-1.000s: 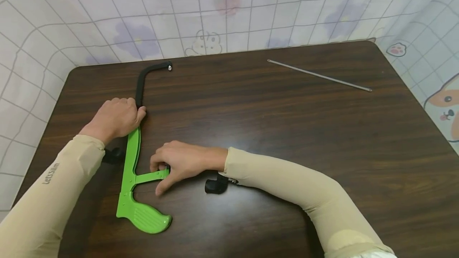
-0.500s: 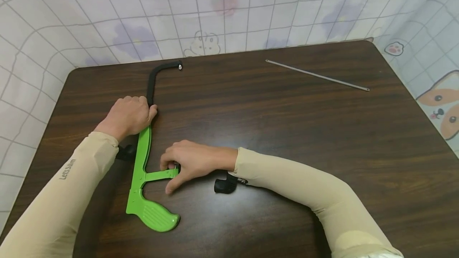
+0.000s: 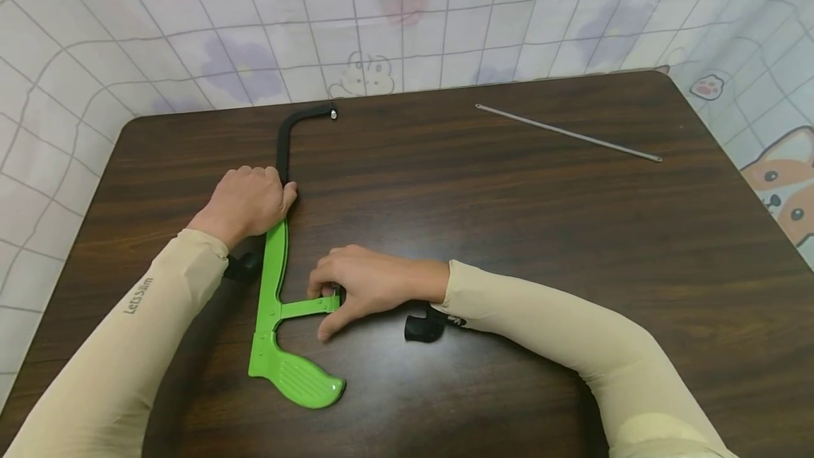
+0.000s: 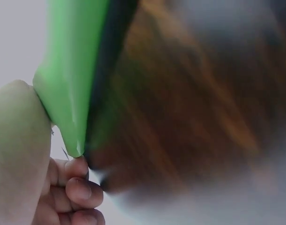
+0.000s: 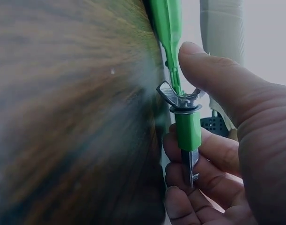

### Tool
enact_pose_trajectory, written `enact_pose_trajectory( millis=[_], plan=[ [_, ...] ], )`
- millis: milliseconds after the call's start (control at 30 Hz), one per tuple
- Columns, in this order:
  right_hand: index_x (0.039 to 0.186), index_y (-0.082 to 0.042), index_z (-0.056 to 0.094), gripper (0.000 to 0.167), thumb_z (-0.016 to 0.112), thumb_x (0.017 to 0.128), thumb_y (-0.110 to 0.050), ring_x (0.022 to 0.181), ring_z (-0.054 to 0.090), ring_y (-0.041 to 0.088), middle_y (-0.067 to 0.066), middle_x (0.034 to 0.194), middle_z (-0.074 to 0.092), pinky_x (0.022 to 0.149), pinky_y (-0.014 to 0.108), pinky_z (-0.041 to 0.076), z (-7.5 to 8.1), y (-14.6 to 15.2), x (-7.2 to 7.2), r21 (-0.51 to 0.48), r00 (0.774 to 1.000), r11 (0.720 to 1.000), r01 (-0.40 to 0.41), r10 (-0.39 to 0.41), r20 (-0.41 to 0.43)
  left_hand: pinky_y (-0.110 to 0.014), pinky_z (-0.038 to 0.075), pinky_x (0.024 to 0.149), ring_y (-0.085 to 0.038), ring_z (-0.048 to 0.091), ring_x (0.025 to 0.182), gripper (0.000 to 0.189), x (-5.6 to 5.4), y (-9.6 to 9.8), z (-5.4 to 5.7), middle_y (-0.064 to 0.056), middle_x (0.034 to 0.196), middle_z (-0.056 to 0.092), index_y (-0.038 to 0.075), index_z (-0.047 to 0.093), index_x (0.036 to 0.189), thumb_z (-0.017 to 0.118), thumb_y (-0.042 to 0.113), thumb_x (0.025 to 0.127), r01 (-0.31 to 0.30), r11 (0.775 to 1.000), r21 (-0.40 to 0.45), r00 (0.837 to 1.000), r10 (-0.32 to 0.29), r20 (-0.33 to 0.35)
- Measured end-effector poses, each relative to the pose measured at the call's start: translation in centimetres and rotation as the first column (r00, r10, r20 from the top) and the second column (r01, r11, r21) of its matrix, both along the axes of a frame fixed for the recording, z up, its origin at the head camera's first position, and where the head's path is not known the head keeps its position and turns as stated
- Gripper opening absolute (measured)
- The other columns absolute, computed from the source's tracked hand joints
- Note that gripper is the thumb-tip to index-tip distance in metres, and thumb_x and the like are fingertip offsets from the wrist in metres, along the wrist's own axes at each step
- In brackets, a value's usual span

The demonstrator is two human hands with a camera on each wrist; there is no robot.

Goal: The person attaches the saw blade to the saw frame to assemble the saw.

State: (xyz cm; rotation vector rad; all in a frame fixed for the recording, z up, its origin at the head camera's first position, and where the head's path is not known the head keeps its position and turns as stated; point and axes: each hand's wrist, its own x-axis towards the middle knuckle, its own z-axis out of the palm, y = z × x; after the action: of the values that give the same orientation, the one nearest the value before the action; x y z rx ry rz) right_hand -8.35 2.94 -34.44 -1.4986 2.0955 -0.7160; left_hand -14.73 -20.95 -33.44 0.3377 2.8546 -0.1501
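Curling round the saw frame (image 3: 275,260), the fingers (image 4: 84,192) of the left hand (image 3: 249,200) hold it at the place where its green part meets the black bar (image 3: 283,143); the thumb lies on the right side of the frame. The right hand (image 3: 372,280) is at the free end of the short green arm (image 3: 307,307). Its thumb (image 5: 217,77) is raised beside the silver wing nut (image 5: 167,93), and its other fingers bend behind the green collar (image 5: 188,130) and the metal pin (image 5: 190,161), so that this end sits inside the hand. Whether the thumb touches the wing nut, I cannot tell.

The saw frame lies on the left half of the brown bench (image 3: 509,232). Its ribbed handle (image 3: 310,382) is nearest to the person, and the black bar bends to the right near the back edge, with a small silver piece (image 3: 333,114) at its tip. Well apart from both hands, a thin grey strip (image 3: 569,133) rests slantwise at the back right, having a small hole at each end. Beige sleeves (image 3: 547,313) cover both arms. Behind the bench there is a white cloth (image 3: 458,27) with grid lines, purple flowers and animal drawings.
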Motion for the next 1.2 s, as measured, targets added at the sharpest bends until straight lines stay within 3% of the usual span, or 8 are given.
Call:
enact_pose_trajectory(
  millis=[200, 567, 1200],
  plan=[
    [0.101, -0.02, 0.069, 0.037, 0.083, 0.084, -0.049, 0.084, 0.049, 0.008, -0.006, 0.091, 0.058, 0.078, 0.02, 0.038, 0.1, 0.8, 0.1, -0.005, 1.0, 1.0, 0.0, 0.0, 0.002, -0.057, 0.054, 0.082, -0.045, 0.065, 0.086, 0.051, 0.0, 0.9, 0.1, -0.026, 0.091, 0.065, -0.007, 0.059, 0.095, 0.035, 0.036, 0.11, -0.002, 1.0, 0.003, 1.0, 0.002, -0.005],
    [0.103, -0.02, 0.07, 0.037, 0.084, 0.084, -0.049, 0.085, 0.048, 0.008, -0.006, 0.09, 0.057, 0.079, 0.02, 0.038, 0.0, 2.4, 0.4, -0.002, 1.0, 1.0, 0.029, -0.029, 0.004, -0.059, 0.053, 0.088, -0.047, 0.065, 0.094, 0.055, -0.2, 2.7, 0.2, -0.029, 0.1, 0.066, -0.01, 0.061, 0.106, 0.032, 0.037, 0.111, -0.006, 1.0, -0.018, 1.0, 0.007, 0.027],
    [0.101, -0.021, 0.071, 0.034, 0.084, 0.084, -0.047, 0.086, 0.052, 0.006, -0.008, 0.092, 0.062, 0.078, 0.019, 0.042, -0.2, 4.1, 0.4, -0.018, 0.998, 0.998, 0.061, -0.062, -0.018, -0.057, 0.054, 0.087, -0.046, 0.066, 0.092, 0.054, -0.5, 4.9, 0.1, -0.025, 0.091, 0.065, -0.004, 0.06, 0.092, 0.031, 0.037, 0.111, -0.027, 1.0, -0.011, 1.0, 0.027, 0.007]
  ],
)
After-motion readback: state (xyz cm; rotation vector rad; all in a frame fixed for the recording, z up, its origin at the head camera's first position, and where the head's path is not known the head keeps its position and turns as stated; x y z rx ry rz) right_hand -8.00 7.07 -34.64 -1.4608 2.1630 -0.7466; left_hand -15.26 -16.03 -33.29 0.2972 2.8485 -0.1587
